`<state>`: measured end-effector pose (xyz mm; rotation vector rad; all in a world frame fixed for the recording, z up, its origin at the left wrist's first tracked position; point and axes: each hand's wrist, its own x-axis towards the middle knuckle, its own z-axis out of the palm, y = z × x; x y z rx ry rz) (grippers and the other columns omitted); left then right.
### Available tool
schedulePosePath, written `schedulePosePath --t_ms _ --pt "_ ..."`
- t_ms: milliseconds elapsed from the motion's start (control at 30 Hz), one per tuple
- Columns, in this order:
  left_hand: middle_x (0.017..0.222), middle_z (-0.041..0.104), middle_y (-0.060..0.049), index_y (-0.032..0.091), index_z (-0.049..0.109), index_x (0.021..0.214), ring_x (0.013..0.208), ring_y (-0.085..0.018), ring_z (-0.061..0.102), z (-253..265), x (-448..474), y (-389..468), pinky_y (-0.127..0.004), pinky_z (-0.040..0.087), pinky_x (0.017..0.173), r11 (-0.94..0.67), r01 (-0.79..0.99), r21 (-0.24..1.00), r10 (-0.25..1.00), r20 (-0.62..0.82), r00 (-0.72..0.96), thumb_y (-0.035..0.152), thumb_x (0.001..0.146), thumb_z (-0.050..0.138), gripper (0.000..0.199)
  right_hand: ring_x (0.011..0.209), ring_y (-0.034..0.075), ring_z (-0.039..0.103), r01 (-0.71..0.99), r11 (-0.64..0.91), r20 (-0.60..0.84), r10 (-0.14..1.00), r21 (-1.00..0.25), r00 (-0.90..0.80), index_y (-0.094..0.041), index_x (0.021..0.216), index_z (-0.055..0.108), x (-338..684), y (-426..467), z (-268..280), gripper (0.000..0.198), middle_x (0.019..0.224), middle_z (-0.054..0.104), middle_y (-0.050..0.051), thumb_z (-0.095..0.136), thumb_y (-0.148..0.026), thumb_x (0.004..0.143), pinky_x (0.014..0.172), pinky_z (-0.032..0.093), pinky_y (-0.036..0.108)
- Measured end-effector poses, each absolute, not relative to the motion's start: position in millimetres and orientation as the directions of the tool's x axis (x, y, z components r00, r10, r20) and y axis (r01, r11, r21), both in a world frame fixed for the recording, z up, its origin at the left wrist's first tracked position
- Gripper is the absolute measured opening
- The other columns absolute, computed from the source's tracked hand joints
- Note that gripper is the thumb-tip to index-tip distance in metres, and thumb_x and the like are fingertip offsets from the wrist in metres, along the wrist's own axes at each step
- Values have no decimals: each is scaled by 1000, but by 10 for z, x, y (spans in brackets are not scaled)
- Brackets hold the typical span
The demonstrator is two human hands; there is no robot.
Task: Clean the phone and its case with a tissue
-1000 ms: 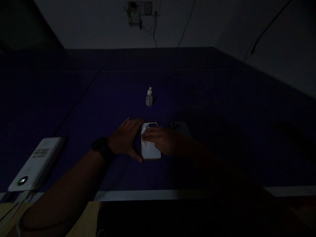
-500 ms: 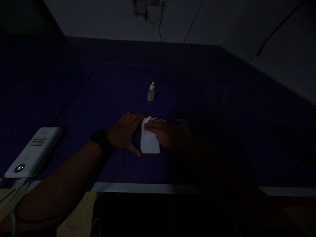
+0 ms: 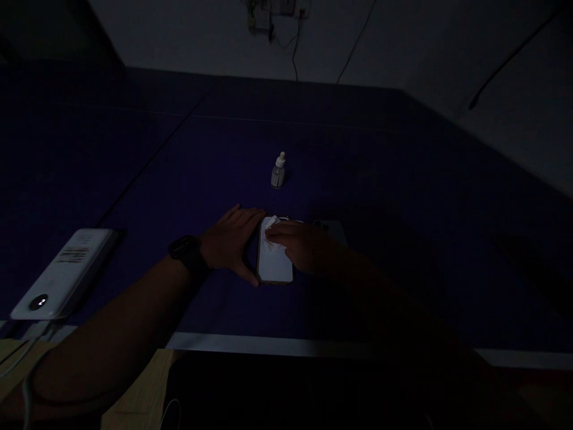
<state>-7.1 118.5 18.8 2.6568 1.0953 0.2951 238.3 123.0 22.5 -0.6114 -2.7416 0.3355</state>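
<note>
A phone (image 3: 275, 269) with a bright white face lies on the dark blue table in front of me. My left hand (image 3: 231, 239), with a dark watch (image 3: 185, 246) on its wrist, lies spread along the phone's left edge, thumb at the lower corner and fingertips at the upper one. Pressed onto the upper part of the phone is a crumpled white tissue (image 3: 271, 222), under the bunched fingers of my right hand (image 3: 302, 245). A second phone (image 3: 338, 230), grey with several camera lenses, is partly hidden beyond my right hand.
Behind the phone stands a small dropper bottle (image 3: 277, 174) with a white cap. A white power bank (image 3: 65, 275) with a lit display and cable sits at the left. A dark flat object (image 3: 528, 263) lies at the right. Cables hang on the far wall.
The whole view has shifted slightly, so things appear a little further right and lower. My right hand stays on the tissue with barely any movement; my left hand keeps its place.
</note>
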Motion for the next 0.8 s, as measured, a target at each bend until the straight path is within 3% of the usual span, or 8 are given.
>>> schedulePosePath --t_ms 100,267,433,633,800 --pt "154 40 -30 5 29 154 143 -46 37 190 -62 1184 -63 10 123 -677 666 313 717 81 692 92 49 69 142 125 27 59 319 908 271 390 -270 -880 -5 125 65 2362 1217 209 48 131 66 19 45 0 82 112 45 47" --pt "155 40 -28 9 27 155 144 -46 37 178 -71 1185 -63 10 123 -690 654 309 708 103 699 92 51 68 139 124 25 60 451 854 260 512 -261 -819 -9 125 66 2379 1249 182 48 131 67 16 44 2 84 112 44 46" --pt "155 39 -27 11 24 156 143 -46 37 163 -80 1188 -63 11 122 -697 649 304 701 100 706 92 51 68 140 121 23 63 355 876 233 439 -328 -868 -12 121 68 2361 1221 212 42 127 69 14 46 -1 88 110 47 44" --pt "155 39 -28 10 25 155 144 -45 37 172 -79 1184 -63 11 122 -697 650 304 702 105 704 92 52 68 138 121 25 63 451 841 263 527 -298 -808 -11 118 71 2388 1226 227 40 127 69 16 47 -1 88 111 46 47" --pt "155 39 -28 10 26 155 143 -45 38 185 -74 1180 -63 12 122 -693 660 290 706 88 703 92 52 68 138 122 23 63 309 897 267 397 -315 -878 -12 121 69 2385 1208 213 39 126 70 14 47 -3 90 109 48 45"
